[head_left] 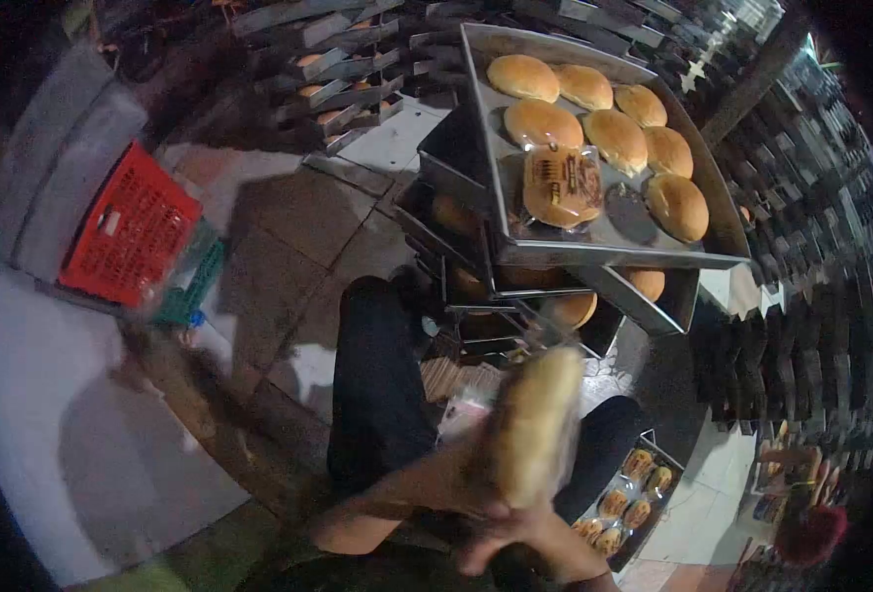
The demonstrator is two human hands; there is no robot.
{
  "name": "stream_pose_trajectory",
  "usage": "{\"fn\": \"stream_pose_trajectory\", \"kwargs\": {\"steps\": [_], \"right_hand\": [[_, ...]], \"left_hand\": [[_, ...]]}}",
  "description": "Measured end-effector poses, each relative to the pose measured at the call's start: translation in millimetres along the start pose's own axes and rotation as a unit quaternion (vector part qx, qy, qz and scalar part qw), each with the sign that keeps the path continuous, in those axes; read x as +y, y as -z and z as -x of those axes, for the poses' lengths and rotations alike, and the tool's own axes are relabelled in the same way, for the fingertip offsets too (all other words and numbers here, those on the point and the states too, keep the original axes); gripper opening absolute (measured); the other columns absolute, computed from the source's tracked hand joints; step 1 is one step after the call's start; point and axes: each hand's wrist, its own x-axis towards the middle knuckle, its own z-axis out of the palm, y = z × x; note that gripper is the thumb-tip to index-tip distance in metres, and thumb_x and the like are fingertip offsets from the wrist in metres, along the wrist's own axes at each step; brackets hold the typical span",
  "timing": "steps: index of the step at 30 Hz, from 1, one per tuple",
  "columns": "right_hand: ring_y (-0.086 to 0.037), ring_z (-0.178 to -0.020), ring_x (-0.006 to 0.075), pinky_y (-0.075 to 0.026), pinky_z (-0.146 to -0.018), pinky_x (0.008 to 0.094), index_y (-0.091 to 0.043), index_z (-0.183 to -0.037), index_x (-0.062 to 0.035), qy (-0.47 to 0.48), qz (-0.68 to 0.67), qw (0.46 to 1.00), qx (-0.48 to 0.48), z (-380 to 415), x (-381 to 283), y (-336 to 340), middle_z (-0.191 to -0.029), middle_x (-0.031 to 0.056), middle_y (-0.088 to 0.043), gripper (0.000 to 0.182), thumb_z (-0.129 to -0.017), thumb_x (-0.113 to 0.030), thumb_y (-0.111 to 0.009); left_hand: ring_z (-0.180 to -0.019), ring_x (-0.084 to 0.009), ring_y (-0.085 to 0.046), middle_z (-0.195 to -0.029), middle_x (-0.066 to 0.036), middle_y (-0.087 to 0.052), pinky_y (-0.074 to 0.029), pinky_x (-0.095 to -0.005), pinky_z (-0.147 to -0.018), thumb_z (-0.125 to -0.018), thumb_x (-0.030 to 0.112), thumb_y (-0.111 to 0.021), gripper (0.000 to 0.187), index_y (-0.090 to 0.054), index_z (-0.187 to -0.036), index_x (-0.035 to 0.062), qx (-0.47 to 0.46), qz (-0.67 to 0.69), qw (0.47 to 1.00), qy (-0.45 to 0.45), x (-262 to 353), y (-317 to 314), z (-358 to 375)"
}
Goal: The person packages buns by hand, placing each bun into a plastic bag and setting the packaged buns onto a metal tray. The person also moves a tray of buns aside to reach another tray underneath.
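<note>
A pale golden bread bun [537,426] is held up in front of my lap, blurred by motion. My left hand [446,479] is closed around its left side, with the fingers partly hidden behind the bun. At the bun's lower end, my right hand [515,531] grips it with bent fingers. A metal tray [604,255] tops a stack of trays just beyond my hands. It carries several unwrapped buns [543,124] and one bun in a clear printed wrapper [563,187].
Right of my leg, a lower tray [644,523] holds several wrapped buns. A red basket [131,232] stands at the left beside a green one [195,281]. Packaging [464,409] lies between my knees. Stacked metal trays [801,217] line the right side.
</note>
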Motion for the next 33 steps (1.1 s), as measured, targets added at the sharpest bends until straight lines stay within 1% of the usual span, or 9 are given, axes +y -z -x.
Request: {"fn": "stream_pose_trajectory", "kwargs": {"steps": [4, 6, 15, 17, 19, 20, 25, 28, 33], "right_hand": [[-0.03, -0.118, 0.0448, -0.023, -0.097, 0.0539, -0.026, -0.13, 0.0013, 0.008, 0.059, 0.996, -0.065, -21, 9, 15, -0.124, 0.0284, -0.032, 0.112, -0.05, -0.064, -0.069], [-0.037, -0.115, 0.0378, -0.029, -0.096, 0.0473, -0.036, -0.126, -0.0014, -0.211, 0.057, 0.948, -0.232, -49, -7, 5, -0.121, 0.0228, -0.039, 0.085, -0.065, -0.052, -0.066], [-0.049, -0.076, 0.021, -0.039, -0.064, 0.0339, -0.057, -0.08, -0.0088, -0.016, 0.359, 0.854, -0.376, -24, 7, -8, -0.078, 0.005, -0.05, 0.021, -0.061, -0.015, -0.056], [-0.051, -0.071, 0.0218, -0.041, -0.066, 0.0354, -0.06, -0.079, -0.01, 0.046, 0.223, 0.921, -0.317, -13, -22, -1, -0.079, 0.0051, -0.052, 0.017, -0.063, -0.015, -0.06], [-0.053, -0.076, 0.0196, -0.043, -0.07, 0.0334, -0.059, -0.081, -0.007, -0.442, 0.079, 0.891, -0.073, -44, -34, 6, -0.083, 0.0057, -0.054, 0.011, -0.071, -0.007, -0.063], [-0.054, -0.079, 0.016, -0.043, -0.072, 0.0283, -0.056, -0.086, -0.0021, -0.171, 0.305, 0.93, -0.113, -42, -21, 9, -0.088, 0.0061, -0.055, 0.012, -0.076, -0.005, -0.063], [-0.053, -0.076, 0.0153, -0.043, -0.071, 0.0243, -0.053, -0.087, 0.0005, -0.397, -0.156, 0.904, -0.03, -3, -3, 18, -0.087, 0.0068, -0.055, 0.018, -0.075, -0.004, -0.065], [-0.055, -0.067, 0.0252, -0.047, -0.057, 0.031, -0.049, -0.088, -0.0008, -0.014, 0.22, 0.958, -0.185, 8, 7, 32, -0.076, 0.0107, -0.053, 0.018, -0.08, -0.017, -0.054], [-0.058, -0.074, 0.0325, -0.049, -0.058, 0.0412, -0.049, -0.089, -0.0032, -0.238, 0.065, 0.802, -0.545, -1, -38, 43, -0.076, 0.0137, -0.055, 0.018, -0.078, -0.016, -0.055]], "left_hand": [[-0.119, -0.024, -0.037, -0.127, -0.014, -0.038, -0.011, -0.0462, -0.106, -0.072, 0.041, -0.065, 0.084, -0.021, -0.133, 0.0039, -0.177, -0.444, 0.847, -0.233, -11, 52, -21], [-0.117, -0.0375, -0.035, -0.133, -0.015, -0.027, -0.026, -0.0543, -0.1, -0.077, 0.059, -0.048, 0.08, -0.019, -0.133, 0.0083, 0.098, 0.32, 0.933, -0.134, -9, 55, -17], [-0.117, -0.0319, -0.038, -0.126, -0.019, -0.039, -0.033, -0.0479, -0.097, -0.074, 0.047, -0.06, 0.072, -0.035, -0.126, 0.0041, 0.272, 0.814, 0.513, 0.016, -38, 91, -31], [-0.116, -0.0293, -0.04, -0.128, -0.013, -0.04, -0.036, -0.0453, -0.095, -0.08, 0.044, -0.053, 0.062, -0.037, -0.125, 0.0055, 0.176, 0.557, 0.794, -0.168, -31, 93, -24], [-0.114, -0.0285, -0.042, -0.129, -0.015, -0.037, -0.035, -0.0444, -0.095, -0.083, 0.035, -0.049, 0.053, -0.034, -0.127, 0.0089, 0.092, 0.565, 0.79, -0.22, -15, 93, -24], [-0.114, -0.0285, -0.042, -0.129, -0.015, -0.037, -0.035, -0.0444, -0.095, -0.083, 0.035, -0.049, 0.053, -0.034, -0.127, 0.0089, 0.096, 0.566, 0.788, -0.22, -8, 88, -22], [-0.108, -0.0306, -0.048, -0.13, -0.014, -0.038, -0.041, -0.0427, -0.087, -0.088, 0.037, -0.038, 0.048, -0.035, -0.128, 0.0104, 0.177, 0.466, 0.842, -0.206, 2, 55, -25], [-0.108, -0.0315, -0.047, -0.125, -0.015, -0.043, -0.041, -0.0443, -0.087, -0.085, 0.039, -0.045, 0.051, -0.039, -0.124, 0.0064, 0.141, 0.57, 0.792, -0.168, -5, 50, -29], [-0.104, -0.0274, -0.049, -0.116, -0.015, -0.049, -0.042, -0.0358, -0.079, -0.085, 0.033, -0.046, 0.043, -0.046, -0.116, 0.0035, 0.239, 0.605, 0.742, -0.164, -11, 65, -45]]}}
